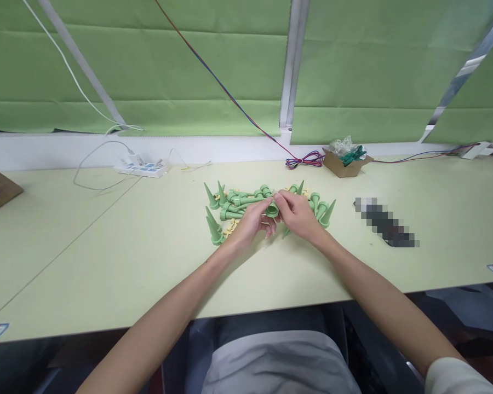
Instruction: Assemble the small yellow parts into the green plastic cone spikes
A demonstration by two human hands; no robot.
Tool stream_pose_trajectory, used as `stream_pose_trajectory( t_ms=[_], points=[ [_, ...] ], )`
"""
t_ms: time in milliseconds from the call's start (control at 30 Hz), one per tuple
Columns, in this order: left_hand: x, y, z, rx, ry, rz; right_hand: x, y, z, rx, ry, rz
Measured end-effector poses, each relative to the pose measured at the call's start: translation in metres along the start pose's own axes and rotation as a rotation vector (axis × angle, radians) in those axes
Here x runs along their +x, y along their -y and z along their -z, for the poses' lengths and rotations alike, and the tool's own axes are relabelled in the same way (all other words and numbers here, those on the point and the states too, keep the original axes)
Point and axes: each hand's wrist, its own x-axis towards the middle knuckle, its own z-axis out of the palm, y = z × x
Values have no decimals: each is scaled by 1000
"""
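Observation:
Between my hands is a green plastic plant-watering spike (pixel 272 209), its round open end turned toward me. My left hand (pixel 255 220) grips it from the left, thumb along its side and fingers curled beneath. My right hand (pixel 296 212) closes on it from the right, thumb and fingers pinched near the rim. Around and behind the hands lie several more green spikes (pixel 232 212), some on their sides and some standing point up, like the one at right (pixel 327 214). Small pale yellow pieces (pixel 231 225) are scattered among them. My fingers partly hide the held spike.
A cardboard box (pixel 345 166) with clear and green plastic stands at the back right, beside a coiled red-blue cable (pixel 306 159). A white power strip (pixel 142 167) lies at the back left. A pixelated dark object (pixel 384 221) is on the right of the table (pixel 156 257).

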Motion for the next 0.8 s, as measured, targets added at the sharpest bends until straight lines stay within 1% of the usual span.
stream_pose_trajectory(
  t_ms=[167, 800],
  points=[
    [0, 0, 0, -1, -12, 14, 0, 1, 0, -4, 0, 1],
    [-1, 1, 1, 40, 12, -1, 0, -1, -1, -9, 3, -9]
  ],
)
